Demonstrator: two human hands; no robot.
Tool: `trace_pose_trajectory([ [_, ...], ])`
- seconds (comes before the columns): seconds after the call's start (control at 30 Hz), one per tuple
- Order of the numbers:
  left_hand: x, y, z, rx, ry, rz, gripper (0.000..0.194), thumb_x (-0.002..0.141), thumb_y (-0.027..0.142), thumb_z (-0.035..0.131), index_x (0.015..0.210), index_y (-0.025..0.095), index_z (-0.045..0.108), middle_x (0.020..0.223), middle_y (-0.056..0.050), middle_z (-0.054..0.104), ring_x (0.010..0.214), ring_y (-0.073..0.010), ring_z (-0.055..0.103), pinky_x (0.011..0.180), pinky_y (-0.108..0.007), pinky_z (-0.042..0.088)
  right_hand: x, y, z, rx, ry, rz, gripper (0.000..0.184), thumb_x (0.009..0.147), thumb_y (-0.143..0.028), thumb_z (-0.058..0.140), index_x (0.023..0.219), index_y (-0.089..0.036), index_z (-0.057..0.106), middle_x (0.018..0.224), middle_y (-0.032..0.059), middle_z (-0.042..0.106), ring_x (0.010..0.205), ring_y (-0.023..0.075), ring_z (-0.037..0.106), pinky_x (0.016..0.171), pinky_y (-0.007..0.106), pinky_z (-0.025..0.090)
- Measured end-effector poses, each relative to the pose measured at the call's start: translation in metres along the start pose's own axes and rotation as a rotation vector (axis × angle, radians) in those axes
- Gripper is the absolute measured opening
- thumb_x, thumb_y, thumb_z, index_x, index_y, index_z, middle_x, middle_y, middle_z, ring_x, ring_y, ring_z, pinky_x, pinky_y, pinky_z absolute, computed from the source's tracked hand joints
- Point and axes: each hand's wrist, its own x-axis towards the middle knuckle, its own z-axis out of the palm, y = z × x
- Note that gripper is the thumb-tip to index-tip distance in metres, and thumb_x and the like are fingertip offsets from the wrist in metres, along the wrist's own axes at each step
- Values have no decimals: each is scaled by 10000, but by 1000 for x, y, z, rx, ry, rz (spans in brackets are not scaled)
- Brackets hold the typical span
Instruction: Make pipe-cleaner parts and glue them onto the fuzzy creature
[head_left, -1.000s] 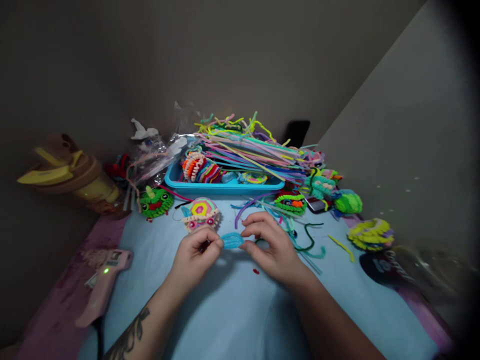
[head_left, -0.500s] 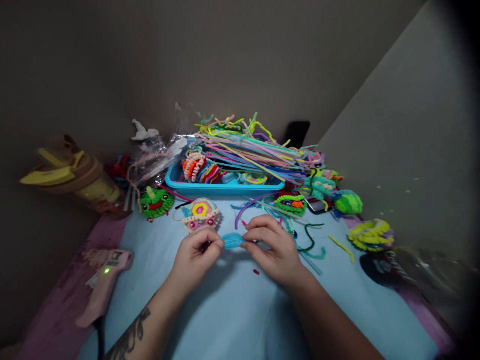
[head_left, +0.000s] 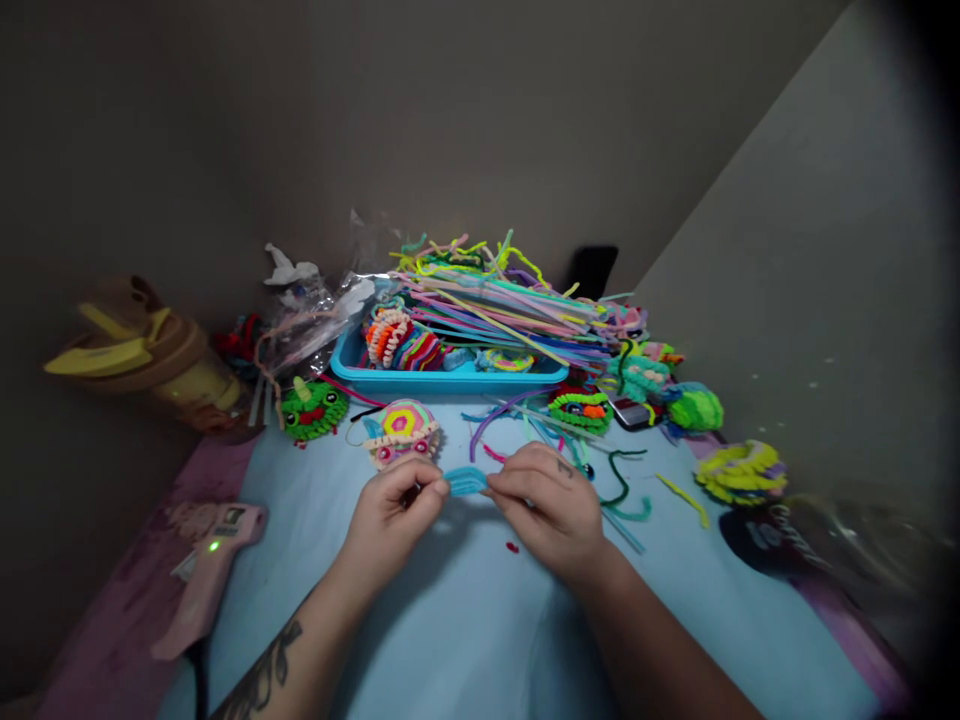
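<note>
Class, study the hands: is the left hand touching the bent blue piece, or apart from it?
Touching. The head view shows the thumb and forefinger of the left hand pinching one end of the bent blue piece.

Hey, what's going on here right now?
Someone is holding a small blue fuzzy piece between both hands, its left end pinched by the left hand and its right end by the right hand, above a light blue cover. Beyond them is a blue tray, with colorful fuzzy sticks heaped over it. Off to the left lies a pink tool with a green light on.
</note>
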Motion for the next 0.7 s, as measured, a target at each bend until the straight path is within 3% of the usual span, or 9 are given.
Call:
trace_pose_trajectory([
  [0.43,2,-3,0,-5,-8,75,123,837,205,538,778,178,642,788,-36,630,761,-154,583,702,-251,441,0,-7,-5,-187,-11,-184,346,769,-4,578,1035,-223,605,691,41,622,627,161,554,559,305,478],
  [0.6,2,-5,1,-8,-10,69,126,842,210,535,777,171,636,786,-32,621,753,-144,575,692,-240,434,-1,-6,-4,-150,6,-184,309,762,-4,593,1003,-195,621,695,53,638,638,166,579,577,304,497],
  [0.7,1,-5,1,-7,-12,36,148,841,230,537,747,161,628,736,-19,595,687,-128,548,640,-227,418,-4,-3,2,-79,31,-88,261,766,-23,605,958,-198,625,765,58,662,710,167,619,640,301,527],
])
